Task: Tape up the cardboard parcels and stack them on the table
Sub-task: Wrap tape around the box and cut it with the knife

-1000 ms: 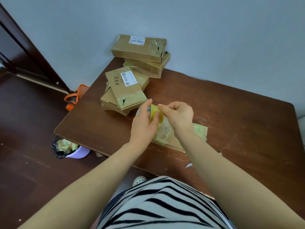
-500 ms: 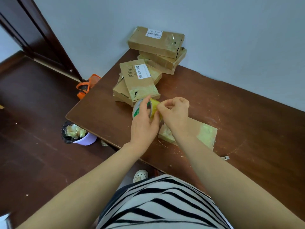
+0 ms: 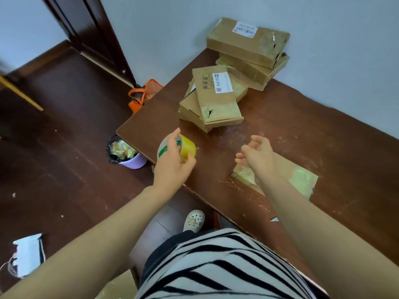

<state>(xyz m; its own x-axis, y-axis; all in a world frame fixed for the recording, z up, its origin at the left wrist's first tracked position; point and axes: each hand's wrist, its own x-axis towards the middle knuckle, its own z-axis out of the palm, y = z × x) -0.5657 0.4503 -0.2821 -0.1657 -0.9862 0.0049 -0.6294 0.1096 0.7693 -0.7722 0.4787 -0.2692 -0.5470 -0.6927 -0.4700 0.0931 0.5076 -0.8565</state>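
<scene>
Dark brown wood is filling my view: the table (image 3: pixel 336 134) is running off to the wall, and the floor beside it is the same colour. Nearest to me, my striped top (image 3: pixel 216 266) is covering the bottom of the view, and a white shoe (image 3: pixel 193 220) is showing on the floor, nearer than the flat parcel (image 3: pixel 302 178).

That flat parcel is lying on the table in front of me, with glossy tape at both ends. My right hand (image 3: pixel 257 156) is hovering over its left end, fingers loosely spread and holding nothing. Left of the flat parcel, my left hand (image 3: pixel 172 167) is gripping the yellow tape roll (image 3: pixel 189 147), thumb and fingers curling round it.

Further left of the flat parcel and down on the floor, a lilac bin (image 3: pixel 131 162) is sitting with crumpled tape inside. Beyond the flat parcel, a low pile of taped parcels (image 3: pixel 213 100) is resting on the table, the top one carrying a white label. Further beyond the flat parcel, a second pile (image 3: pixel 248 44) is sitting against the wall. An orange bag (image 3: pixel 142 93) is lying on the floor, far left of the flat parcel.
</scene>
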